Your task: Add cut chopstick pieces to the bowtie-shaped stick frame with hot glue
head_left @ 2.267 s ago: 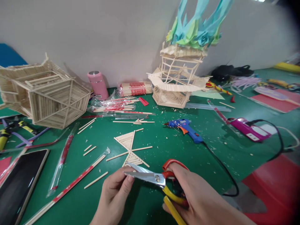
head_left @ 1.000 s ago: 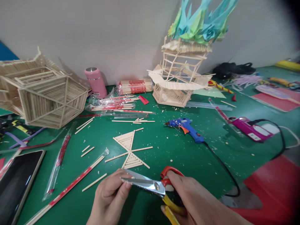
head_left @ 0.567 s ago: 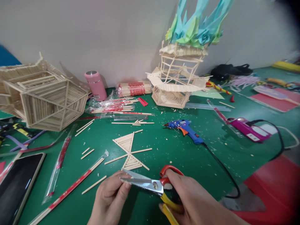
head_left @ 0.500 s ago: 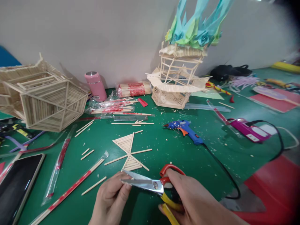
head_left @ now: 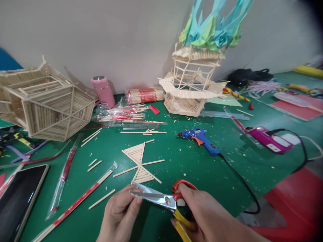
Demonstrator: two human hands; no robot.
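Observation:
My right hand grips scissors with red and yellow handles, their blades parted and pointing left. The blade tips reach the fingertips of my left hand, which is pinched closed; whatever sits between its thumb and finger is mostly hidden by the blades and fingers. Just beyond the blades lies a flat piece of glued sticks, with crossing spokes and two filled triangles. A single short stick rests left of my left hand. Farther back on the right is a blue hot glue gun.
Two stick models, a hexagonal one and a paper-topped one, stand at the back. Between them are a pink bottle and chopstick packs. A phone lies left; a power strip and its cord lie right.
Both hands and the scissors hold almost the same pose. The view has shifted very slightly.

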